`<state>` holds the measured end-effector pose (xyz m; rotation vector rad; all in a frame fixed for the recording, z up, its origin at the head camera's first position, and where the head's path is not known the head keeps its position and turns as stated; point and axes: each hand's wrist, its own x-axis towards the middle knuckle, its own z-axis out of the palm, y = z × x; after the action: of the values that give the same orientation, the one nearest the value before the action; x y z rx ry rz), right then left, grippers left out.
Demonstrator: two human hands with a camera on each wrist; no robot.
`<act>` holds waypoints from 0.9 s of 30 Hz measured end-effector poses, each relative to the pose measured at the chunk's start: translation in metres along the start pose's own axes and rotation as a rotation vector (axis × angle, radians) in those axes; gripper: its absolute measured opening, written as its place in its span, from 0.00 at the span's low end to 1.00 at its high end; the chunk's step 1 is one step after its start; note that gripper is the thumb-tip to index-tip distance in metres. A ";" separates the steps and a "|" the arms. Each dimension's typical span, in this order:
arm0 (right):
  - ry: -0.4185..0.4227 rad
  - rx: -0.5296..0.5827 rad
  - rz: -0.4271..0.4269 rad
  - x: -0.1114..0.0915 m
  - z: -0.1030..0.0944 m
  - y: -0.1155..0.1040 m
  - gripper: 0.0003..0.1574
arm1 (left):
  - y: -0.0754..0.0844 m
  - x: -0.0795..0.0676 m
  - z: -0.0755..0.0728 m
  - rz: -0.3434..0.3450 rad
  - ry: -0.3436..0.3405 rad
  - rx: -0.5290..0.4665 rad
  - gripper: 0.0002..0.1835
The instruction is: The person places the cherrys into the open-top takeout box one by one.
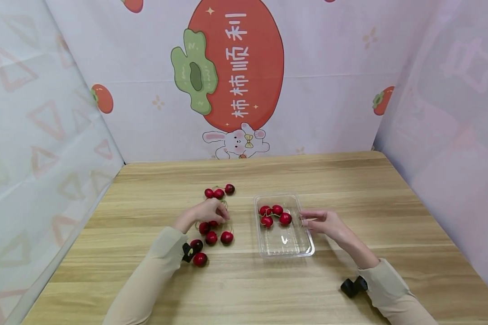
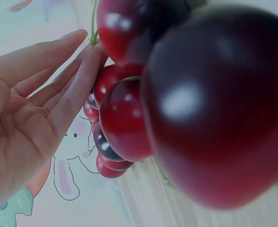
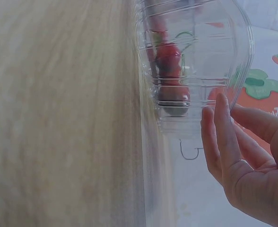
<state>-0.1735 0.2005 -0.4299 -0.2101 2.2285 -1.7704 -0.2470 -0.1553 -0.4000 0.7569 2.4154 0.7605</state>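
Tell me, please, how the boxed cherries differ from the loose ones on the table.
The boxed cherries lie inside the clear box, while the loose cherries are on the table. The boxed cherries are fewer and bunched; the loose cherries more numerous and spread wider. The left hand is at the loose cherries; the right hand is by the box, off the boxed cherries. Both are glossy red with stems.

Cream left sleeve (image 1: 142, 284), matching right sleeve (image 1: 398, 300), wide plain cuffs (image 1: 168, 241), small black left wrist camera (image 1: 187, 253) with a yellowish mark (image 1: 190, 252), chunky black right wrist camera (image 1: 348, 287)
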 end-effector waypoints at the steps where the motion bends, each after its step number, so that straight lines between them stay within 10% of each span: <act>1: 0.000 -0.001 0.000 0.000 0.000 0.000 0.29 | 0.000 0.000 0.000 0.000 -0.001 0.001 0.07; 27: 0.003 -0.001 0.020 0.000 0.000 0.000 0.30 | 0.004 -0.002 -0.002 0.035 0.023 -0.069 0.05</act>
<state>-0.1735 0.2005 -0.4296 -0.1840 2.2255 -1.7610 -0.2450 -0.1545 -0.3950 0.7692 2.3894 0.8660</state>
